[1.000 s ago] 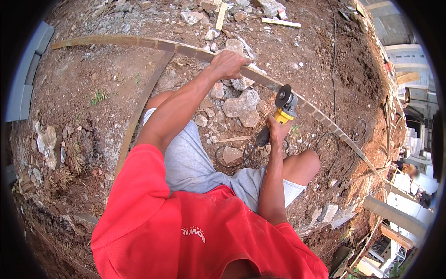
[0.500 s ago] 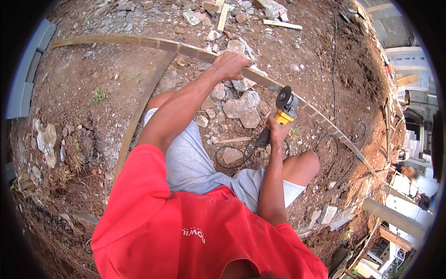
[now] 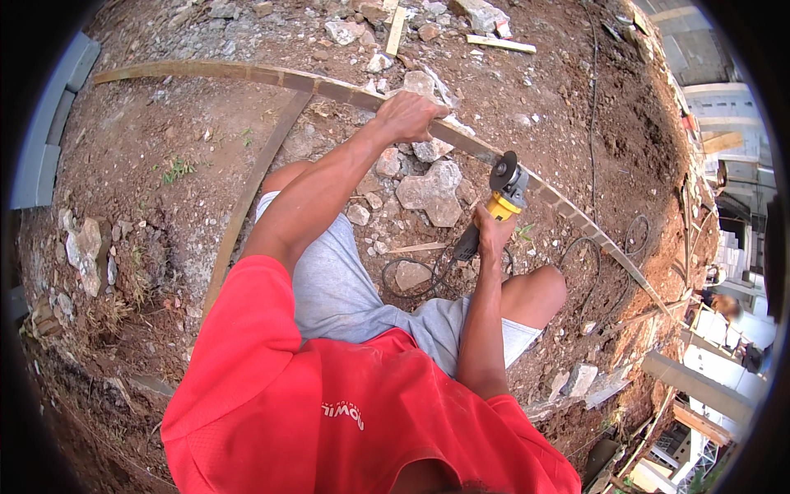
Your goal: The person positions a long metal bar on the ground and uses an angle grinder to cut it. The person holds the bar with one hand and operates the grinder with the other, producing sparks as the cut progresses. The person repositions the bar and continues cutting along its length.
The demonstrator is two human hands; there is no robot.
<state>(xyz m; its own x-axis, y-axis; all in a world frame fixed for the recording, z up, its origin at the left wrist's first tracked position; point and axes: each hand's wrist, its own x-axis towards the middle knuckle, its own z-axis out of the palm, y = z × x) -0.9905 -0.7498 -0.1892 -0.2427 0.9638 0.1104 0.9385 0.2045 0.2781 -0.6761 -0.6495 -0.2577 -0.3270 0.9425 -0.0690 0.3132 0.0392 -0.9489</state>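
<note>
A yellow and black angle grinder is in my right hand, its fingers wrapped round the body. The grinder's dark disc stands at or very near the edge of a long wooden board; whether it touches, I cannot tell. That board runs across in front of me, curved by the lens, with several crosswise marks or notches along its right part. Further left, my left hand grips the board from above, its fingertips partly hidden behind the edge. A black cord trails from the grinder's rear end.
A second board meets the long one at the left and runs back past my knee. Broken concrete chunks lie between my legs and the board. The cord loops over the soil at right. Wood scraps lie beyond.
Almost nothing differs. The grinder's disc appears turned very slightly, while both hands and the board stay in place.
</note>
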